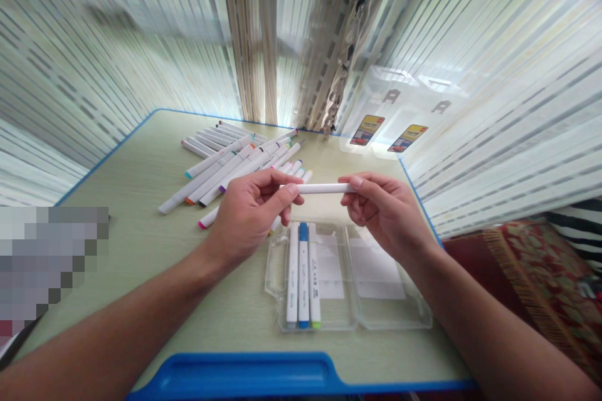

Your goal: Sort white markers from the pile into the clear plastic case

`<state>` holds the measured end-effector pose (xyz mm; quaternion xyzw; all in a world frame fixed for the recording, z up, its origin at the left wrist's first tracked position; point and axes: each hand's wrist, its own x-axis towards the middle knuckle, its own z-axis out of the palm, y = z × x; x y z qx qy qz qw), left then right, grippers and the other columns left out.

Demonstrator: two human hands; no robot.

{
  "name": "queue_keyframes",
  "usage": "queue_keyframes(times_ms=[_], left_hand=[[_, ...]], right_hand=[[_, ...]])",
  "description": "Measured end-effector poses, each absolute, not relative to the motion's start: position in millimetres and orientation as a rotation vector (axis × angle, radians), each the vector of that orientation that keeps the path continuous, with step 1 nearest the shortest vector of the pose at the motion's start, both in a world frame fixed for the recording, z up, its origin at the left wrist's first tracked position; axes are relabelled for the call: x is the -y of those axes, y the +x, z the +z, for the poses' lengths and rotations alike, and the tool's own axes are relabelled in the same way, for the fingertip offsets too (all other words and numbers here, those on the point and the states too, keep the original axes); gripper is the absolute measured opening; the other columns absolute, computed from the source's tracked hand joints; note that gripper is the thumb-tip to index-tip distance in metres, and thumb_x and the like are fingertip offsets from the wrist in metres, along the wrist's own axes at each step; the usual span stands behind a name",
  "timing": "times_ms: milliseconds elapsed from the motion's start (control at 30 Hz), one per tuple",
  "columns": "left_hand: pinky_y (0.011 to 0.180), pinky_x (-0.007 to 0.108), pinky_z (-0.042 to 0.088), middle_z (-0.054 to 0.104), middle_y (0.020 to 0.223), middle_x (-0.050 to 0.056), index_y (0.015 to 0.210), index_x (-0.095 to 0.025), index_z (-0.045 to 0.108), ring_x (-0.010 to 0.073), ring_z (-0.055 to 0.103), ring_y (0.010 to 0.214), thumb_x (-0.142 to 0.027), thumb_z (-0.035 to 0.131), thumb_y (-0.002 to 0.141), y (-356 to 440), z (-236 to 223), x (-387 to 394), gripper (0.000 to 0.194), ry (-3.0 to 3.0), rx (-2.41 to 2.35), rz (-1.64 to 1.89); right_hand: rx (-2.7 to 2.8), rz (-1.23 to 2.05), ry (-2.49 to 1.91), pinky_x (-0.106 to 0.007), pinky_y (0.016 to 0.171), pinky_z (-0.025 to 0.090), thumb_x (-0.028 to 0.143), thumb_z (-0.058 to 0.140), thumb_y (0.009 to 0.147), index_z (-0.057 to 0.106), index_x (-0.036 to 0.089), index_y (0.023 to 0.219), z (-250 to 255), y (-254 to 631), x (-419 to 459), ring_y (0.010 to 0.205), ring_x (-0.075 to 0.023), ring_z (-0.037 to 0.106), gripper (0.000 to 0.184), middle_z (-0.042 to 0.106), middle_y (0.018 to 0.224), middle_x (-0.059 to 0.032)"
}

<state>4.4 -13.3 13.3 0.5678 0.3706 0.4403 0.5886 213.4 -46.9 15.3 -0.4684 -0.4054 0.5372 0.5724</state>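
White plastic, smooth and round, makes up the slim marker held level in the air above the desk. It looks light, stiff and a little slippery, so a fingertip pinch near each end should be enough, though its round barrel would likely roll if set down loose. The left hand closes its thumb and curled fingers on one end, while the right hand pinches the other end between thumb and fingertips, leaving the middle of the barrel bare between them. Just below sits an open clear plastic case holding three capped markers, the middle one with a blue cap. Beyond the left hand, a loose heap of white markers with coloured ends lies on the pale green desk, which has blue edging along its border.
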Motion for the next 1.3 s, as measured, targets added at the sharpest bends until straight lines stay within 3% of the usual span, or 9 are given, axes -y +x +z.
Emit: queue_keyframes(times_ms=[300, 533, 833, 1300], left_hand=[[0.048, 0.020, 0.045, 0.070, 0.071, 0.002, 0.087, -0.012, 0.071, 0.0083, 0.058, 0.050, -0.027, 0.073, 0.084, 6.7, 16.3, 12.8, 0.016, 1.394, -0.878, 0.960], [0.050, 0.018, 0.045, 0.067, 0.066, 0.000, 0.090, -0.012, 0.072, 0.0091, 0.061, 0.053, -0.027, 0.074, 0.084, 4.9, 13.0, 15.0, 0.016, 1.490, -0.879, 0.861], [0.053, 0.021, 0.049, 0.067, 0.063, 0.001, 0.091, -0.011, 0.074, 0.0117, 0.063, 0.056, -0.028, 0.069, 0.088, 7.8, 13.5, 18.4, 0.018, 1.528, -0.843, 0.775], [0.054, 0.019, 0.048, 0.066, 0.066, 0.000, 0.095, -0.012, 0.070, 0.0109, 0.063, 0.058, -0.031, 0.072, 0.086, 7.4, 11.2, 17.8, 0.021, 1.531, -0.855, 0.780]], right_hand=[[1.293, 1.064, -1.235, -0.021, 0.044, 0.039, 0.029, 0.083, 0.078, 0.079, 0.017, 0.087, 11.2, 214.0, 51.5, 0.049, -0.0089, 0.053, 0.015, 0.071, 0.065, -0.0012], [1.529, 0.828, -1.388, -0.022, 0.043, 0.036, 0.033, 0.086, 0.072, 0.079, 0.015, 0.076, 16.7, 210.2, 55.3, 0.049, -0.0107, 0.052, 0.020, 0.068, 0.059, -0.0019], [1.625, 0.869, -1.390, -0.024, 0.051, 0.048, 0.039, 0.085, 0.074, 0.081, 0.017, 0.076, 15.9, 208.2, 56.0, 0.059, -0.0168, 0.066, 0.023, 0.078, 0.071, -0.0069], [1.547, 0.989, -1.340, -0.026, 0.057, 0.051, 0.038, 0.085, 0.074, 0.079, 0.016, 0.078, 14.7, 209.9, 54.7, 0.063, -0.0165, 0.067, 0.023, 0.077, 0.073, -0.0057]])
